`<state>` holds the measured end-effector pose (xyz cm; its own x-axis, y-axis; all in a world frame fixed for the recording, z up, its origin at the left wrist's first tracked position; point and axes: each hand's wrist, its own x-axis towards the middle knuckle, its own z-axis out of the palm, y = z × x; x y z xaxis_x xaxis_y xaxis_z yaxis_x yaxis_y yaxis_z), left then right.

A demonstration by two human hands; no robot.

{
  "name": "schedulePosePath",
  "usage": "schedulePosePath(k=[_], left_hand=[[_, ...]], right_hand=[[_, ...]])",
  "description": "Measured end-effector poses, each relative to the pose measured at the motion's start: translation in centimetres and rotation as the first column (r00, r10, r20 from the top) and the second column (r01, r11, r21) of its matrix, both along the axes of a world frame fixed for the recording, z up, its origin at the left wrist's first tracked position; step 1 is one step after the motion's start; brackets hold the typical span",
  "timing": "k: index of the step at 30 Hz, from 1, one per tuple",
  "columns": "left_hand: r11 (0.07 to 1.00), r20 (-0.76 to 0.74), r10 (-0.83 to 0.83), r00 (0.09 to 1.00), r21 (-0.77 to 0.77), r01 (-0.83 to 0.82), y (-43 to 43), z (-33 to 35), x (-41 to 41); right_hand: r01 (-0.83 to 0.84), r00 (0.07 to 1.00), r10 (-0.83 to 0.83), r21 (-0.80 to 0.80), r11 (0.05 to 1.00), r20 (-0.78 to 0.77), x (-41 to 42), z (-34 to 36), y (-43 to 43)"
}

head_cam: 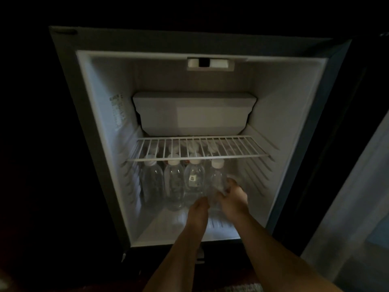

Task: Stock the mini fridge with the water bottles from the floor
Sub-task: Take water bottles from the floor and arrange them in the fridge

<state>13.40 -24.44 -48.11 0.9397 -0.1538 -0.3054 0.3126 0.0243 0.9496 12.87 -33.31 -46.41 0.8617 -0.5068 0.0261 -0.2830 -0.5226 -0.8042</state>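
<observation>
Water bottle, front row of mini fridge: placement was in hand. Right hand clamped round it; left hand at its base (grip untellable). Next move likely needed upright release

Dim room, almost wholly in shadow: everything to the left and above is plain black, with no detail to make out. Along the right edge a pale grey panel slants upward and catches weak light, with a bluish patch on its lower part; what the panel is cannot be told. The floor at the lower left shows a faint dark red. A strip of pale, textured rug lies at the bottom edge.
</observation>
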Motion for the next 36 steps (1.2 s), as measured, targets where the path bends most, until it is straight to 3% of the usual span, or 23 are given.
schedulePosePath(k=[4, 9, 14, 18, 22, 26, 31, 36], left_hand=[[0.997, -0.005, 0.025, 1.000, -0.073, -0.025, -0.7, -0.4, 0.2], [0.999, 0.039, 0.041, 0.998, -0.036, -0.040, -1.4, -1.7, 0.3], [0.997, 0.047, 0.072, 0.996, -0.017, -0.071, -1.4, -2.1, 0.7], [0.990, 0.051, 0.059, 0.997, 0.125, -0.065, -0.8, -1.3, 0.8], [0.974, 0.060, -0.048, 0.997, 0.224, 0.033, 0.7, -0.1, 0.1], [0.928, 0.088, -0.195, 0.977, 0.340, 0.154, 2.5, 1.3, 0.0], [0.791, 0.121, -0.429, 0.895, 0.528, 0.308, 4.9, 5.3, -1.6], [0.712, 0.118, -0.491, 0.863, 0.625, 0.319, 6.1, 11.1, -3.8]], right_hand=[[0.041, 0.999, -0.042, 0.103, 0.994, 0.006, 0.7, -0.9, 0.1], [0.102, 0.995, -0.103, 0.182, 0.978, -0.003, 0.8, -1.1, -0.1], [0.065, 0.998, -0.062, 0.271, 0.960, -0.019, 0.6, -1.4, -0.7], [0.040, 0.998, -0.019, 0.336, 0.941, -0.065, 0.8, -1.6, -1.0], [0.136, 0.984, -0.071, 0.426, 0.895, -0.163, 0.1, -0.9, -1.8], [0.040, 0.974, 0.070, 0.468, 0.883, -0.216, -1.5, 1.5, -1.5], [-0.170, 0.926, 0.256, 0.298, 0.939, -0.277, -3.9, 5.1, -1.2], [-0.321, 0.877, 0.336, 0.101, 0.942, -0.344, -7.3, 9.3, -1.0]])
